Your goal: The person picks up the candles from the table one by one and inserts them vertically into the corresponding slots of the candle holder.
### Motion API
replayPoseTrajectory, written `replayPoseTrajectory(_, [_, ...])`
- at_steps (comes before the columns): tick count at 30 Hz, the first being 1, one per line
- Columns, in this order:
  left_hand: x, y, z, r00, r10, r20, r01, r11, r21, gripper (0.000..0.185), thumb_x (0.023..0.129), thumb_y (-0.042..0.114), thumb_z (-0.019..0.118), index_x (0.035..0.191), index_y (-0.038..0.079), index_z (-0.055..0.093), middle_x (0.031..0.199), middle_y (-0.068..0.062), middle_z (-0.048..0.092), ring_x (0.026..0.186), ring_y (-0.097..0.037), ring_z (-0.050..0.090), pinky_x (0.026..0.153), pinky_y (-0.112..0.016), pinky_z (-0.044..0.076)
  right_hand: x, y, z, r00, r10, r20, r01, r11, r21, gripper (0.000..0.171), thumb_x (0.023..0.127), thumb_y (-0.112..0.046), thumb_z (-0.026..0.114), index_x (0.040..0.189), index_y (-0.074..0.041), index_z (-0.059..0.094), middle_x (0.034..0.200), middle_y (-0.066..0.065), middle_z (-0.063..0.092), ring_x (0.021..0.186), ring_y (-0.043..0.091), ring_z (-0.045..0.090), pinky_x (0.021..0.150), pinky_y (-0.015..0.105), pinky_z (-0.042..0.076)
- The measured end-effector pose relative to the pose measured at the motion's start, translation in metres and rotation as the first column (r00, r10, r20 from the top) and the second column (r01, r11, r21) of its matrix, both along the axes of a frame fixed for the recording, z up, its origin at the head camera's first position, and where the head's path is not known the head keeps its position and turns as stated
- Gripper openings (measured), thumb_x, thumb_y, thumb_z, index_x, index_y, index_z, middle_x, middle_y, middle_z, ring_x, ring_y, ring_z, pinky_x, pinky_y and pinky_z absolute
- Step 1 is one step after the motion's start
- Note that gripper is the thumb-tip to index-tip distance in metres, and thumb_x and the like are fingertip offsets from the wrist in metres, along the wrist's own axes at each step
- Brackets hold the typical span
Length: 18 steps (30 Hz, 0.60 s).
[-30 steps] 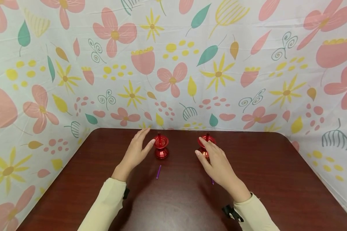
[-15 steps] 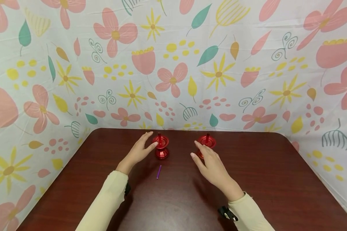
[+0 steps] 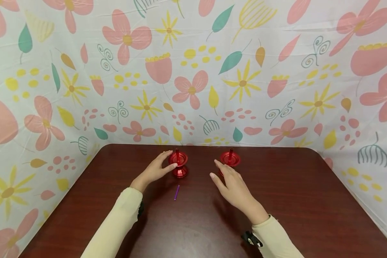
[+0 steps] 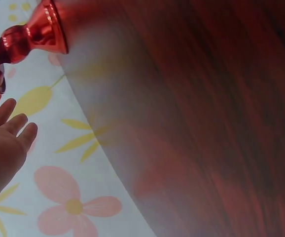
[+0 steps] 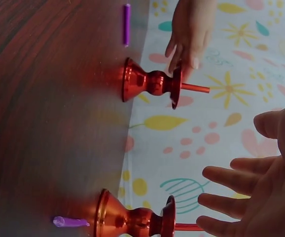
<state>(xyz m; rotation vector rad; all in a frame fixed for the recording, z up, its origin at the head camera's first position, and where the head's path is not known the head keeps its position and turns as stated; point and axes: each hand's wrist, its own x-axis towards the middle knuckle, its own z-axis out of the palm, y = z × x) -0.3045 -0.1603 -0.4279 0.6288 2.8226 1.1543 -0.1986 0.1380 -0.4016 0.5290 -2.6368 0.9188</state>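
Two shiny red pedestal stands, each with a dish top and upright rod, stand on the table: the left stand [image 3: 180, 172] and the right stand [image 3: 233, 159]. My left hand [image 3: 151, 171] hovers beside the left stand, fingers extended and thumb near its dish; contact cannot be told. Slightly in front of the right stand, my right hand [image 3: 237, 190] hangs with spread fingers, covering part of it. A purple stick [image 3: 177, 192] lies before the left stand. Another purple stick [image 5: 71, 221] shows by the right stand in the right wrist view, hidden in the head view.
The dark reddish-brown table [image 3: 193, 229] runs back to a white flower-printed cloth [image 3: 193, 53], which hangs behind and along both sides. Both forearms, in cream sleeves [image 3: 116, 222], reach in from the front edge.
My right hand has drifted left and toward me, uncovering more of the right stand's dish and hiding its purple stick. My left hand has lowered slightly and shifted right. The stands stay put.
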Motion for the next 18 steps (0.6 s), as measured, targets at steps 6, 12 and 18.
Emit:
replayPoseTrajectory(6, [-0.004,-0.004,-0.005,1.000,-0.007,-0.010,0.008,1.000,0.018,0.073,0.093,0.046,0.060,0.148,0.006,0.035,0.153,-0.017,0.031,0.143,-0.037,0.021,0.109,-0.062,0.023,-0.003,-0.003,-0.005,1.000,0.016,0.006,-0.016,1.000,-0.013,0.054,0.097,-0.032,0.058,0.143,-0.007,0.045,0.136,0.014,0.054,0.128,0.039,0.045,0.102,0.062,0.033])
replayPoseTrajectory(12, [-0.006,-0.006,-0.006,1.000,-0.001,0.020,0.000,1.000,0.013,0.069,0.093,0.042,0.061,0.149,0.009,0.036,0.154,-0.015,0.029,0.145,-0.034,0.018,0.111,-0.059,0.021,-0.009,-0.011,-0.008,0.998,0.039,0.045,-0.038,0.998,-0.043,0.054,0.096,-0.032,0.058,0.142,-0.006,0.046,0.132,0.014,0.057,0.123,0.033,0.051,0.101,0.056,0.039])
replayPoseTrajectory(18, [-0.006,-0.006,-0.006,1.000,0.002,0.005,-0.002,1.000,-0.005,0.067,0.093,0.041,0.062,0.148,0.010,0.039,0.154,-0.014,0.031,0.145,-0.034,0.017,0.111,-0.059,0.021,-0.020,-0.025,-0.009,0.992,0.064,0.112,-0.056,0.996,-0.067,0.052,0.097,-0.033,0.057,0.140,-0.005,0.049,0.130,0.016,0.059,0.122,0.032,0.053,0.101,0.050,0.041])
